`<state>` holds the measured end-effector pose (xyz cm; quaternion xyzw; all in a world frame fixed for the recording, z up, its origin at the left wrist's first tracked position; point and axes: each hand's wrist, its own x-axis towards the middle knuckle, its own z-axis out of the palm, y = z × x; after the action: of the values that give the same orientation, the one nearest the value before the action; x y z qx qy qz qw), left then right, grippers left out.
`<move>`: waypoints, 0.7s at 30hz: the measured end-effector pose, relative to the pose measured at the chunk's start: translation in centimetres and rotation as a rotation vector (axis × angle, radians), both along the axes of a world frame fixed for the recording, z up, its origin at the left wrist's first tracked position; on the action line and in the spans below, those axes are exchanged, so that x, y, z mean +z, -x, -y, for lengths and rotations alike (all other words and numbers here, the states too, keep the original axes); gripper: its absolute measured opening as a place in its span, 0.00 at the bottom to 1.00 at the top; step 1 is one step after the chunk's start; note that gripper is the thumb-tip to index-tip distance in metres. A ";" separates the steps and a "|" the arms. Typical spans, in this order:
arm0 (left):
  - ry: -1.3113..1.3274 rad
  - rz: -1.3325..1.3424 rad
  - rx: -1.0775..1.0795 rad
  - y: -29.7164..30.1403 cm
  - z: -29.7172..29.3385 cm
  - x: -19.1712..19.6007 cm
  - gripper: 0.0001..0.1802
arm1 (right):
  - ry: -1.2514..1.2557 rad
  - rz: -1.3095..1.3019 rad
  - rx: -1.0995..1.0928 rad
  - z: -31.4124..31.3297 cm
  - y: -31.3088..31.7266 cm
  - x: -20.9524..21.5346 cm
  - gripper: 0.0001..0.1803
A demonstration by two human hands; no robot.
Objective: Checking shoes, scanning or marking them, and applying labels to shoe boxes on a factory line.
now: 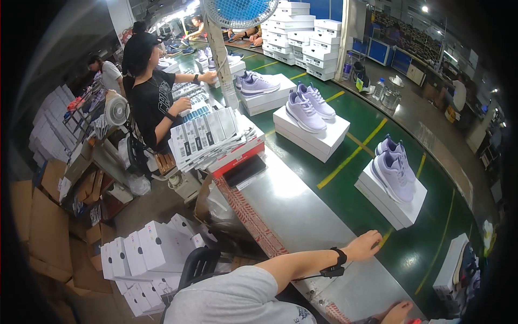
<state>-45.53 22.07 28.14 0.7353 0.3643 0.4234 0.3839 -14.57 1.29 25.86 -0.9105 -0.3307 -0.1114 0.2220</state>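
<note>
My left hand (pixel 362 246) reaches across the metal bench top (pixel 286 186) to the edge of the green conveyor belt (pixel 340 178). Its fingers are loosely bent, apart from the thumb, and hold nothing I can see. Nearest to it on the belt is a white shoebox (pixel 386 202) carrying a pair of lavender sneakers (pixel 396 173). My right hand (pixel 398 312) is low at the picture's bottom edge, cut off, its fingers hidden; a bit of red shows beside it. Farther up the belt, another white shoebox (pixel 313 132) bears a second lavender pair (pixel 310 108).
Paper sheets (pixel 208 135) lie on a red box (pixel 237 159) beside a co-worker (pixel 154 97) in black. White boxes (pixel 148 254) stand stacked at lower left. A post (pixel 220 59) with a blue fan (pixel 240 12) rises by the belt. At right is an open box (pixel 452 264).
</note>
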 end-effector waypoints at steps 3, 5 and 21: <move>-0.024 -0.003 -0.004 -0.2 0.0 -0.1 0.11 | 0.051 0.003 -0.024 -0.1 1.4 2.0 0.18; -0.016 -0.009 -0.007 0.0 -0.1 -0.4 0.11 | 0.093 0.018 -0.014 -0.2 1.6 2.3 0.18; -0.049 0.002 -0.011 -0.3 0.2 -0.8 0.06 | 0.084 0.087 -0.011 0.8 -1.3 -1.5 0.18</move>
<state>-45.27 21.87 27.29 0.7460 0.3495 0.4308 0.3684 -13.27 0.49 24.40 -0.9151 -0.3393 -0.1380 0.1686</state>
